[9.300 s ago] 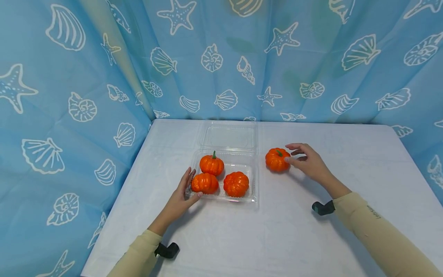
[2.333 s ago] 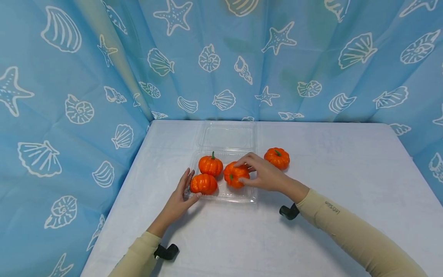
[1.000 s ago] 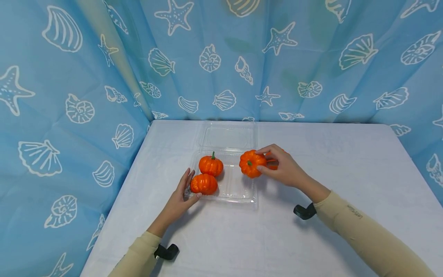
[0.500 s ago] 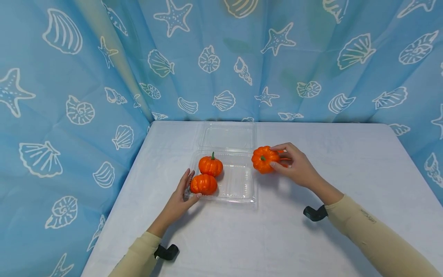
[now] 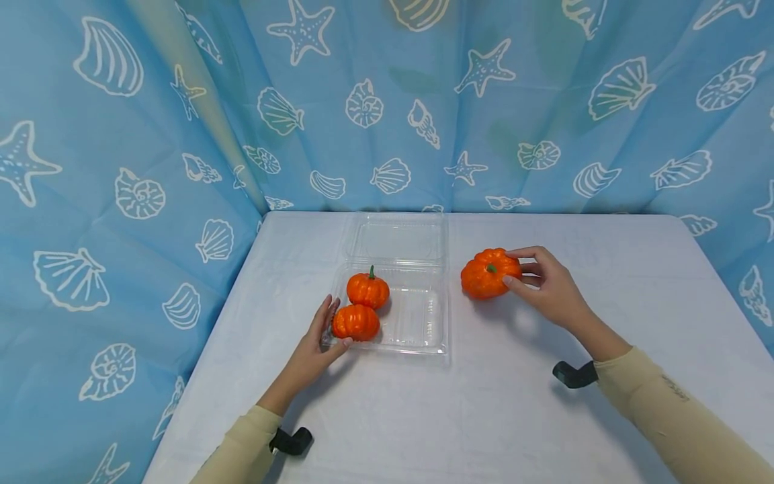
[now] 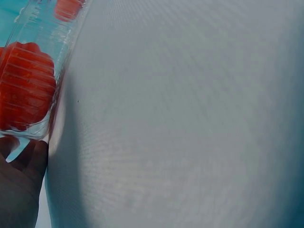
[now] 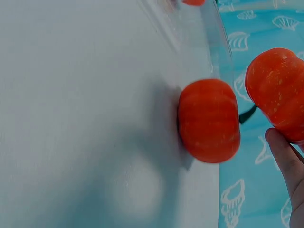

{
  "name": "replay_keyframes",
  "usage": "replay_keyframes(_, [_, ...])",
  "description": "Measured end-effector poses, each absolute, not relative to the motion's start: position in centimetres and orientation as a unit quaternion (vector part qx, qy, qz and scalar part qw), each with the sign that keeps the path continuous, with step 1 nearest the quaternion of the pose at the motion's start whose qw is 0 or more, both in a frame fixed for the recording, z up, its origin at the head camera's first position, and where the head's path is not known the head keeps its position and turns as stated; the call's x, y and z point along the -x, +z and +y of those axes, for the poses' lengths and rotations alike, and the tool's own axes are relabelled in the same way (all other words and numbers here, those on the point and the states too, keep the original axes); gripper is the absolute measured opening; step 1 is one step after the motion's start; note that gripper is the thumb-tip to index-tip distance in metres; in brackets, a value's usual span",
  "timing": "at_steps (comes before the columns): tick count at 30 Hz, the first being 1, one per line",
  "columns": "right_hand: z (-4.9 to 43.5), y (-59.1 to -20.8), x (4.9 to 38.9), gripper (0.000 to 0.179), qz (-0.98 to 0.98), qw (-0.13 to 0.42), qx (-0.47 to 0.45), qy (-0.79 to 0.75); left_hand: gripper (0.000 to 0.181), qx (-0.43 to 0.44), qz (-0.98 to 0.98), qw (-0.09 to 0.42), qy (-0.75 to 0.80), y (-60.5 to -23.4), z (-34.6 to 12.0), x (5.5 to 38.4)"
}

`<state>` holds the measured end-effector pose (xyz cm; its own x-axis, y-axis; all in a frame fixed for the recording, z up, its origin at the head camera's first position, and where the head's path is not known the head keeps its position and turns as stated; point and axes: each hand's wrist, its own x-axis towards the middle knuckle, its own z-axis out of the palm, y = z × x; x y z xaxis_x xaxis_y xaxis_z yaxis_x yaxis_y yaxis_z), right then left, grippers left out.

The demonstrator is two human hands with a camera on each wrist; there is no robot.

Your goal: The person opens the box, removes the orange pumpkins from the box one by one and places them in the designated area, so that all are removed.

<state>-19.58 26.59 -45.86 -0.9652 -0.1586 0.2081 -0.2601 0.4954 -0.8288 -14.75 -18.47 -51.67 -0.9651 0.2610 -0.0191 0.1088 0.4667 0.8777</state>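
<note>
My right hand point(image 5: 547, 286) pinches a small orange pumpkin point(image 5: 506, 260) by its right side, just above another pumpkin point(image 5: 476, 285) on the table. In the right wrist view a dark stem point(image 7: 247, 114) points up from the lower pumpkin point(image 7: 208, 121) to the held pumpkin point(image 7: 278, 90); whether they touch, I cannot tell. A clear plastic box point(image 5: 414, 348) lies to the left with two pumpkins in its left half, one stem-up point(image 5: 367, 290) at the back, one tipped sideways point(image 5: 356, 323) in front. Around the box's front left corner, my left hand point(image 5: 311, 356) rests with extended fingers.
The box's clear lid point(image 5: 399, 238) lies folded back toward the far edge of the white-covered table point(image 5: 484, 403). A blue curtain point(image 5: 338, 134) with white sea-shell prints hangs behind and at the left.
My right hand lifted the right-hand pumpkin out of the box and carried it right, over the pumpkin on the table. My left hand has stayed at the box corner.
</note>
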Motion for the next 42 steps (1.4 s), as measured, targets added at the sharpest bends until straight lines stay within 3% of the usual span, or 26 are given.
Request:
replay_keyframes(23, [31.4, -48.2, 19.4, 0.046, -0.881, 0.076, -0.057, 0.464, 0.096, -0.112, 0.849, 0.078, 0.511, -51.6, -18.5, 14.8])
replay_keyframes(42, [31.4, -50.1, 19.9, 0.054, -0.885, 0.016, -0.024, 0.464, 0.095, -0.106, 0.852, 0.079, 0.506, -51.7, -18.5, 14.8])
